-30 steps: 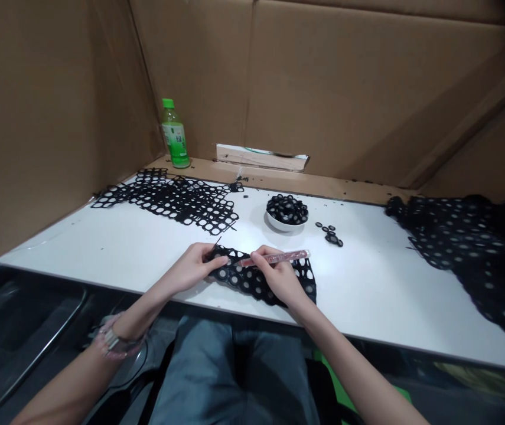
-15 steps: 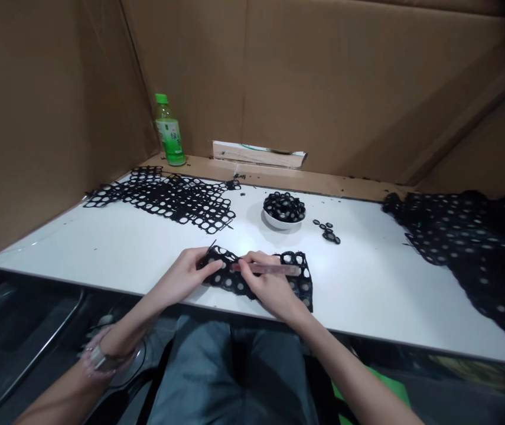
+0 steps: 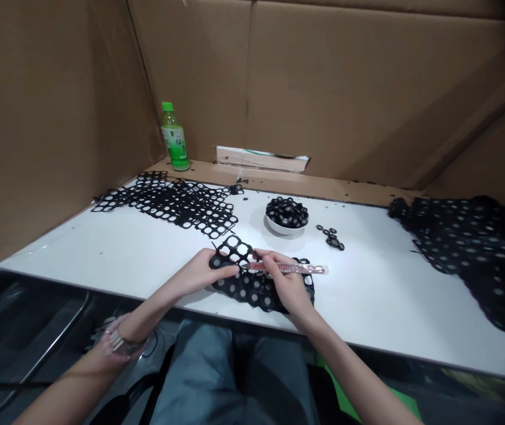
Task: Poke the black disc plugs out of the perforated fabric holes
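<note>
A strip of black fabric (image 3: pixel 243 293) with rows of pale dots lies near the table's front edge. Part of its upper side is an open mesh with round holes. My left hand (image 3: pixel 210 271) grips the strip's left end, thumb on top. In my right hand (image 3: pixel 285 280) is a slim reddish tool (image 3: pixel 309 268) with a clear handle, its dark tip pointing left at the mesh near my left thumb. The fingers of my right hand also touch the fabric.
Behind the strip stands a white bowl (image 3: pixel 286 228) heaped with black round pieces. A few loose pieces (image 3: pixel 332 241) lie right of it. Black mesh (image 3: pixel 176 203) covers the back left, dotted black fabric (image 3: pixel 469 236) the right. A green bottle (image 3: pixel 175 141) stands by the cardboard wall (image 3: pixel 323 88).
More of the open mesh shows, raised between my hands. The tool and my right hand have shifted a little to the right. The whole view has moved slightly.
</note>
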Action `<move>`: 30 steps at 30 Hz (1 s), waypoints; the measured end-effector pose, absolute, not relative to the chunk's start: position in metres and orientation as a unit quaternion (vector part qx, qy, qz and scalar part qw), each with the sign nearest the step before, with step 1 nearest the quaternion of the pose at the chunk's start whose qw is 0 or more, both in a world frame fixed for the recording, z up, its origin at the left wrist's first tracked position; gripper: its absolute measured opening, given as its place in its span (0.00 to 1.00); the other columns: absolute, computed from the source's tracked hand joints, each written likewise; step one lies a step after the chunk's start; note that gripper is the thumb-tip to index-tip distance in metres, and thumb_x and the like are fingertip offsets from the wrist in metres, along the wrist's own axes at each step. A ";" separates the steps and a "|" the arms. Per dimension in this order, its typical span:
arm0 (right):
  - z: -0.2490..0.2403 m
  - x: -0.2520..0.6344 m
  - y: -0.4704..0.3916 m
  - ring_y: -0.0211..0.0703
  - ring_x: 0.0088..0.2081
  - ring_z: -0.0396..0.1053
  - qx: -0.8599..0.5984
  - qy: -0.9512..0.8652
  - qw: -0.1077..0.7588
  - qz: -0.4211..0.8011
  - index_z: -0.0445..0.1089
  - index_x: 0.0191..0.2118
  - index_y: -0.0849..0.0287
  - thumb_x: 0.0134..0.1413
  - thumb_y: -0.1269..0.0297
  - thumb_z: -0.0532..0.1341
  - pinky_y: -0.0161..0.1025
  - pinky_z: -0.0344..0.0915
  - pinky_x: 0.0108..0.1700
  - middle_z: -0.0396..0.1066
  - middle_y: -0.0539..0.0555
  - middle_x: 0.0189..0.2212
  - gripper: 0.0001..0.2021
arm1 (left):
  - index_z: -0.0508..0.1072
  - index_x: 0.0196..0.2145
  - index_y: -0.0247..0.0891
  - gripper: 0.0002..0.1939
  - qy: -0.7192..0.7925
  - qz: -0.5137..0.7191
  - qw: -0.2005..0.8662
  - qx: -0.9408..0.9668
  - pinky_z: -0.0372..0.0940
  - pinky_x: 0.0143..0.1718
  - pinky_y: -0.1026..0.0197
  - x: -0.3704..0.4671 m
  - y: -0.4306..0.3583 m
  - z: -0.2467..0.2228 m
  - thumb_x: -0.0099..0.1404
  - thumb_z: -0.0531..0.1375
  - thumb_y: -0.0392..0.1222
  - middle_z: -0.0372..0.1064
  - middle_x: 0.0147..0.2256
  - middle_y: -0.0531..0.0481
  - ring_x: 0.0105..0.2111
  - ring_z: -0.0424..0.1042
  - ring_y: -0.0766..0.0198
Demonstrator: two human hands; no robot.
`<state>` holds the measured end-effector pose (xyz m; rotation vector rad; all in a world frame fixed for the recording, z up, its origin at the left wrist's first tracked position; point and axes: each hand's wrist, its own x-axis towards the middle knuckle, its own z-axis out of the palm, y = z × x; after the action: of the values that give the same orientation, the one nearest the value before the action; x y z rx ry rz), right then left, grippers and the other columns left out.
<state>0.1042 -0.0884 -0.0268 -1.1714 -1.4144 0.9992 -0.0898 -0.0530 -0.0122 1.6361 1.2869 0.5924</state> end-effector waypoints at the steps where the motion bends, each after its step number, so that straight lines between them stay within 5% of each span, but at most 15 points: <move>1: -0.026 0.105 -0.089 0.46 0.48 0.68 -0.483 -0.579 0.517 0.404 0.71 0.27 0.56 0.60 0.58 0.53 0.41 0.59 0.52 0.73 0.53 0.46 0.15 | 0.72 0.30 0.34 0.17 0.534 0.236 0.449 0.677 0.60 0.23 0.65 -0.090 -0.052 -0.012 0.50 0.64 0.52 0.70 0.26 0.51 0.26 0.67 0.61; 4: -0.025 0.107 -0.092 0.46 0.50 0.65 -0.500 -0.555 0.570 0.341 0.65 0.25 0.56 0.60 0.59 0.52 0.41 0.58 0.52 0.68 0.54 0.49 0.15 | 0.70 0.25 0.34 0.15 0.537 0.214 0.429 0.694 0.59 0.24 0.64 -0.092 -0.048 -0.014 0.51 0.63 0.51 0.68 0.24 0.52 0.25 0.66 0.61; 7: -0.024 0.107 -0.095 0.42 0.35 0.68 -0.528 -0.560 0.552 0.321 0.61 0.22 0.56 0.61 0.59 0.50 0.37 0.62 0.40 0.70 0.52 0.30 0.16 | 0.67 0.21 0.35 0.16 0.535 0.207 0.398 0.716 0.56 0.21 0.64 -0.096 -0.048 -0.018 0.53 0.61 0.52 0.63 0.20 0.54 0.22 0.63 0.63; 11: -0.024 0.104 -0.096 0.36 0.18 0.58 -0.526 -0.598 0.471 0.378 0.58 0.16 0.56 0.58 0.61 0.54 0.34 0.56 0.25 0.59 0.44 0.12 0.19 | 0.64 0.20 0.37 0.16 0.546 0.213 0.352 0.729 0.52 0.20 0.65 -0.098 -0.051 -0.022 0.55 0.58 0.52 0.57 0.19 0.56 0.21 0.59 0.65; 21: -0.023 0.103 -0.095 0.36 0.19 0.60 -0.522 -0.626 0.431 0.387 0.60 0.16 0.57 0.58 0.64 0.53 0.33 0.57 0.27 0.62 0.45 0.13 0.19 | 0.63 0.21 0.37 0.17 0.555 0.241 0.360 0.710 0.52 0.21 0.64 -0.095 -0.056 -0.022 0.54 0.59 0.53 0.55 0.19 0.57 0.21 0.57 0.66; 30: -0.019 0.100 -0.095 0.36 0.21 0.63 -0.519 -0.641 0.421 0.377 0.59 0.17 0.56 0.58 0.65 0.53 0.32 0.58 0.28 0.63 0.46 0.14 0.18 | 0.68 0.25 0.35 0.19 0.589 0.232 0.343 0.694 0.56 0.23 0.62 -0.095 -0.055 -0.028 0.53 0.60 0.57 0.64 0.23 0.52 0.25 0.64 0.60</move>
<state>0.1004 -0.0952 -0.0188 -1.3005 -1.6059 0.9441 -0.0953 -0.0548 -0.0282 1.8032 1.5318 0.6021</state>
